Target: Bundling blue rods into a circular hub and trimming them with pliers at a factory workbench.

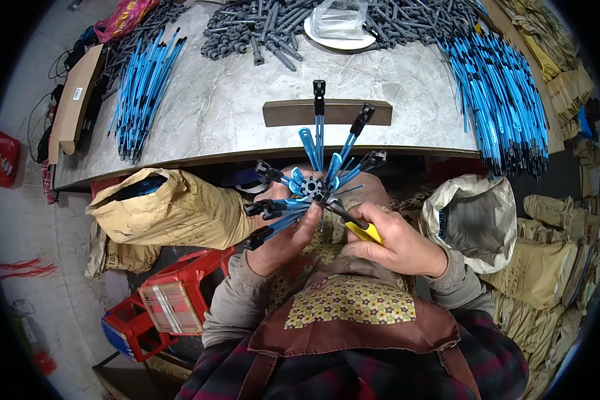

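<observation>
In front of my lap, my left hand [287, 230] is closed around a round black hub [311, 187] with blue metal arms fanning out of it. Each arm ends in a black clip-like tip; one such tip [319, 89] points away from me. My right hand [397, 240] grips pliers [363, 231] with yellow-and-black handles. The jaws of the pliers reach the near right side of the hub, by my left thumb; what they pinch is too small to make out. Some arms and my left fingers are hidden behind the assembly.
Bundles of blue rods lie on the marbled table at left [147, 100] and right [497, 100]. Grey plastic parts [267, 33] heap at the back. A brown strip [328, 113] lies near the edge. Open sacks stand left [200, 207] and right [507, 250]; red stools [173, 293] sit lower left.
</observation>
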### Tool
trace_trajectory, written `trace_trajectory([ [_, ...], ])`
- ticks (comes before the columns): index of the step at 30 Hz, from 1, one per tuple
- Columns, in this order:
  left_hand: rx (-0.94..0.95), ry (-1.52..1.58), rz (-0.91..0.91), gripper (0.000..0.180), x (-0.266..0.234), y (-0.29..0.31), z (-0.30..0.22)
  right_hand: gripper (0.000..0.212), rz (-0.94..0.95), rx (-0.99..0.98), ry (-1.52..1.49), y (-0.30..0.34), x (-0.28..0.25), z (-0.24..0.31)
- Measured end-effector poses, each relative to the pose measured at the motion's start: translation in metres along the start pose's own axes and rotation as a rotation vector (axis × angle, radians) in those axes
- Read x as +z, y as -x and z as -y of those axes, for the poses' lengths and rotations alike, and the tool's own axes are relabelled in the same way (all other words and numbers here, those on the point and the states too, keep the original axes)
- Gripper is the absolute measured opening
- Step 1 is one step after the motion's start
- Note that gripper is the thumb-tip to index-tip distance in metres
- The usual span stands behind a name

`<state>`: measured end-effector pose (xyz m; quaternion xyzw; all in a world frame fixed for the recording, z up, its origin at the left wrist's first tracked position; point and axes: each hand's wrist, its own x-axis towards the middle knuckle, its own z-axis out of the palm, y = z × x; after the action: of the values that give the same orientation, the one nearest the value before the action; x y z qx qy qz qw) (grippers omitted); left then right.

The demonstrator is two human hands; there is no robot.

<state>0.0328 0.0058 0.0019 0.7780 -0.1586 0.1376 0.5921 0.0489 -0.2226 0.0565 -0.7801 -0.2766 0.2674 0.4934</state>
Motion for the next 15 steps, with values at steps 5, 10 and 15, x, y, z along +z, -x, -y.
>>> trace_trajectory([
  [5, 0.128, 0.006, 0.05, 0.042, -0.001, -0.013, -0.005, 0.031, 0.21, -0.015, -0.484, -0.005, -0.003, -0.014],
  [10, 0.136, -0.067, 0.132, 0.038, 0.001, -0.024, -0.012, 0.031, 0.536, 0.239, -0.763, -0.012, -0.012, -0.028],
  [15, -0.012, -0.159, 0.022, 0.034, 0.019, -0.011, 0.001, 0.033, 0.386, 0.482, -0.652, -0.013, -0.019, -0.017],
])
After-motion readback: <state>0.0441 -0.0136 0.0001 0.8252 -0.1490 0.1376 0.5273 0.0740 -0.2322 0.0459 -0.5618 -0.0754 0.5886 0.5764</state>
